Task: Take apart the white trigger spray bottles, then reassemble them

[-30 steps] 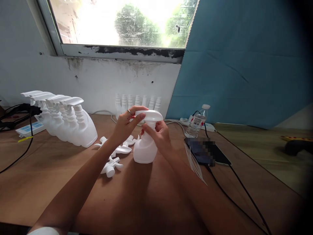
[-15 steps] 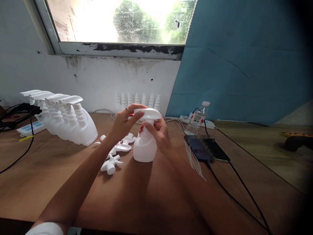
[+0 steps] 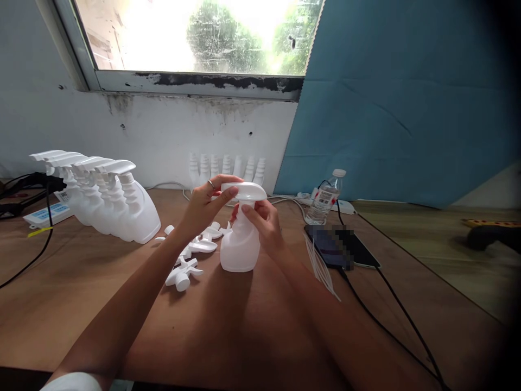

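A white spray bottle (image 3: 240, 252) stands upright on the brown table, its trigger sprayer head (image 3: 248, 191) on top. My left hand (image 3: 209, 203), with a ring on one finger, pinches the left end of the sprayer head between thumb and fingers. Round the neck, just below the head, my right hand (image 3: 264, 220) is closed, its thumb in front and its other fingers partly hidden behind. Several loose trigger sprayer heads (image 3: 191, 260) lie beside the bottle, partly covered by my left forearm.
Bottles with sprayers (image 3: 122, 206) stand in a row at the left. More bottles without sprayers (image 3: 226, 163) line the wall. On the right are a water bottle (image 3: 324, 201), thin white tubes (image 3: 321, 269), a phone (image 3: 358, 248) and black cables. A power strip (image 3: 46, 215) lies far left.
Both hands keep the same hold on the spray bottle and its head. The whole view has shifted very slightly; nothing else has visibly moved.
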Available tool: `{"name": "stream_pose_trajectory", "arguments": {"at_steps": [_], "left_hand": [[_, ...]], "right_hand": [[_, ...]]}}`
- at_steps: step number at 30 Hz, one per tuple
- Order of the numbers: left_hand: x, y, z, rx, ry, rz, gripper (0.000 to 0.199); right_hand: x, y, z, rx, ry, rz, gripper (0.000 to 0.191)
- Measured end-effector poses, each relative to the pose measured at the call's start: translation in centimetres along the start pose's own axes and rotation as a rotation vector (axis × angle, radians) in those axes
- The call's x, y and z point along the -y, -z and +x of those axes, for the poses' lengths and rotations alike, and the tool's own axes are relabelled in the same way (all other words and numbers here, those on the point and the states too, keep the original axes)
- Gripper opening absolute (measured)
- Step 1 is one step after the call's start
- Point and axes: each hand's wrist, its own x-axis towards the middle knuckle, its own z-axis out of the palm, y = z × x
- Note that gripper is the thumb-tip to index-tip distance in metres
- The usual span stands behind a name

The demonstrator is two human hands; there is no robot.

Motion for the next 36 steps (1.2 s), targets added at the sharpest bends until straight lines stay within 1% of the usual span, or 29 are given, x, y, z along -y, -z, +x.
{"name": "stream_pose_trajectory", "arguments": {"at_steps": [2,4,7,9,15,21,22,24,26,28,29,31,32,34,36], "left_hand": [[-0.1,0.0,0.0,0.006,0.002,0.003,0.027],[-0.2,0.0,-0.1,0.0,-0.001,0.027,0.027],[-0.4,0.0,-0.2,-0.004,-0.008,0.054,0.027],[-0.4,0.1,-0.2,-0.002,-0.006,0.056,0.027],[-0.3,0.1,-0.1,0.0,0.013,0.031,0.024],[0.0,0.2,0.0,0.027,0.001,0.022,0.031],[0.0,0.4,0.1,0.046,0.004,0.014,0.035],[0.0,1.1,0.3,0.076,0.028,-0.031,0.046],[0.0,2.2,0.5,0.062,0.069,-0.056,0.053],[0.0,3.2,0.7,0.035,0.105,-0.006,0.051],[0.0,3.6,0.7,0.038,0.12,0.046,0.048],[0.3,4.1,0.6,0.094,0.152,0.143,0.043],[0.6,4.1,0.4,0.148,0.17,0.172,0.042],[1.2,3.6,-0.4,0.296,0.207,0.21,0.041],[1.9,2.6,-1.7,0.443,0.237,0.245,0.039]], "right_hand": [[0.1,0.0,0.0,-0.054,-0.035,-0.058,0.034],[0.1,0.1,-0.1,-0.067,-0.048,-0.085,0.035],[-0.2,0.4,-0.1,0.025,-0.017,-0.014,0.034],[-0.3,0.6,-0.1,0.057,-0.005,0.014,0.033],[-0.2,0.2,-0.1,-0.02,0.012,-0.042,0.034],[0.1,-0.1,0.0,-0.049,0.014,-0.099,0.035],[0.1,-0.1,0.1,-0.063,0.016,-0.142,0.035],[0.3,-0.1,0.3,-0.124,0.001,-0.3,0.033],[0.5,-0.1,0.5,-0.199,-0.024,-0.479,0.034],[0.7,0.0,0.6,-0.257,-0.016,-0.606,0.035],[0.8,0.1,0.6,-0.275,0.003,-0.65,0.032],[0.8,0.3,0.7,-0.291,0.047,-0.707,0.023],[0.8,0.4,0.7,-0.287,0.061,-0.719,0.02],[0.8,0.6,0.7,-0.254,0.057,-0.709,0.021],[0.7,0.6,0.9,-0.244,0.043,-0.697,0.024]]}}
